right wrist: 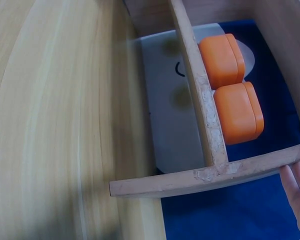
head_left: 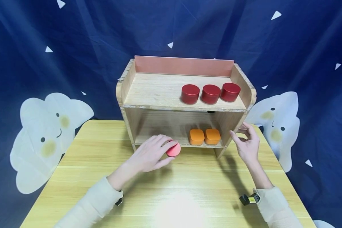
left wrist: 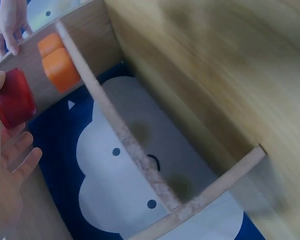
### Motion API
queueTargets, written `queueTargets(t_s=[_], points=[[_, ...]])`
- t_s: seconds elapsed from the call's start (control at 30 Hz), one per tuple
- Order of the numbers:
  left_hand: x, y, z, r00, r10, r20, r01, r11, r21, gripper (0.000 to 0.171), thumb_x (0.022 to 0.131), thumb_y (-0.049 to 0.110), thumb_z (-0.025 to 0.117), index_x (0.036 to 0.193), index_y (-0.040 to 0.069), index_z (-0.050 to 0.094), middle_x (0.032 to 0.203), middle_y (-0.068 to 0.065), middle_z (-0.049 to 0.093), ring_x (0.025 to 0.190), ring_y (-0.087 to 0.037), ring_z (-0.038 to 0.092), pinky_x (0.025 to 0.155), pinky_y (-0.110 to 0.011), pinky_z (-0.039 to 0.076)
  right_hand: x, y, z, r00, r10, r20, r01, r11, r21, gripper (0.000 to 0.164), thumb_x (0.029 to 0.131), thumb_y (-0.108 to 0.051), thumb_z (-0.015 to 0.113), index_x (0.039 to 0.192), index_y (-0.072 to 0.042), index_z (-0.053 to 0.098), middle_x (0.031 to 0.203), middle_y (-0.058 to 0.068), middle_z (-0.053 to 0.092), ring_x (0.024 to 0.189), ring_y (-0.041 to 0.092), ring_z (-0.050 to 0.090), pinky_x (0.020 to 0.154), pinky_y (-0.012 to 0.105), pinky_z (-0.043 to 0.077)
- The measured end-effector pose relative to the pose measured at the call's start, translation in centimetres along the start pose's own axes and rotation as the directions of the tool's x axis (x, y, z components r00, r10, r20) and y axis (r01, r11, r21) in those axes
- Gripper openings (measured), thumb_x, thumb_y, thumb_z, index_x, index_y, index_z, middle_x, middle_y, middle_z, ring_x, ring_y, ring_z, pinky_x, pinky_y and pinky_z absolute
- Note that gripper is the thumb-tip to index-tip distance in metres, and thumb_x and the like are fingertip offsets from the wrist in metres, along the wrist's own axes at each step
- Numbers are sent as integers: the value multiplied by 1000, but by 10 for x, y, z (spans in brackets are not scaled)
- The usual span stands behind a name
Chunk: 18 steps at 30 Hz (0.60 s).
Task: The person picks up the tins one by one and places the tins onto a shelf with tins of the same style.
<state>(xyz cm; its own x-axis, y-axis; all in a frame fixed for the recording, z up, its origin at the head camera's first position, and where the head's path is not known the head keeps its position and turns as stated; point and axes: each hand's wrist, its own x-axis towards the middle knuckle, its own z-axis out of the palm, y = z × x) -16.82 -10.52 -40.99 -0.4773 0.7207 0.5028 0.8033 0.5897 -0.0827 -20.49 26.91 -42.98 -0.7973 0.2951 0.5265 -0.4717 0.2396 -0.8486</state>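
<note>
My left hand (head_left: 152, 153) holds a round red tin (head_left: 174, 150) between thumb and fingers, just in front of the lower shelf board of a small wooden shelf unit (head_left: 156, 88). In the left wrist view the red tin (left wrist: 16, 99) shows its side, with some fingers spread below it. My right hand (head_left: 248, 144) grips the unit's right side panel, thumb at the front edge and fingers on the outer side; the right wrist view shows the fingers (right wrist: 292, 187) against that panel. Two rounded-square orange tins (head_left: 204, 136) stand side by side on the lower board, toward the right.
Three dark red round tins (head_left: 211, 94) stand in a row at the right of the top board. The unit stands on a light wooden table (head_left: 102, 142). Behind hangs a dark blue curtain (head_left: 148, 28) with clouds and white triangles.
</note>
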Motion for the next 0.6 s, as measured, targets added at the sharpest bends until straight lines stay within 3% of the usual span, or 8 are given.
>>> queueTargets(t_s=[0.3, 0.6], points=[[10, -2, -18, 998, 2, -66, -1, 1000, 12, 50, 94, 40, 75, 133, 10, 68, 123, -7, 70, 114, -25, 66, 100, -38, 58, 0, 0, 0, 1000, 1, 1, -1, 1000, -5, 48, 84, 17, 75, 130, 9, 65, 102, -20, 71, 86, -6, 69, 65, 9, 57], [17, -9, -42, 978, -68, -195, 65, 998, -23, 54, 87, 35, 83, 132, 9, 68, 123, -11, 71, 116, -28, 67, 99, -40, 59, 0, 0, 0, 1000, -5, 1, 5, 1000, -4, 47, 84, 17, 75, 130, 9, 65, 102, -20, 70, 86, -6, 69, 65, 10, 58]])
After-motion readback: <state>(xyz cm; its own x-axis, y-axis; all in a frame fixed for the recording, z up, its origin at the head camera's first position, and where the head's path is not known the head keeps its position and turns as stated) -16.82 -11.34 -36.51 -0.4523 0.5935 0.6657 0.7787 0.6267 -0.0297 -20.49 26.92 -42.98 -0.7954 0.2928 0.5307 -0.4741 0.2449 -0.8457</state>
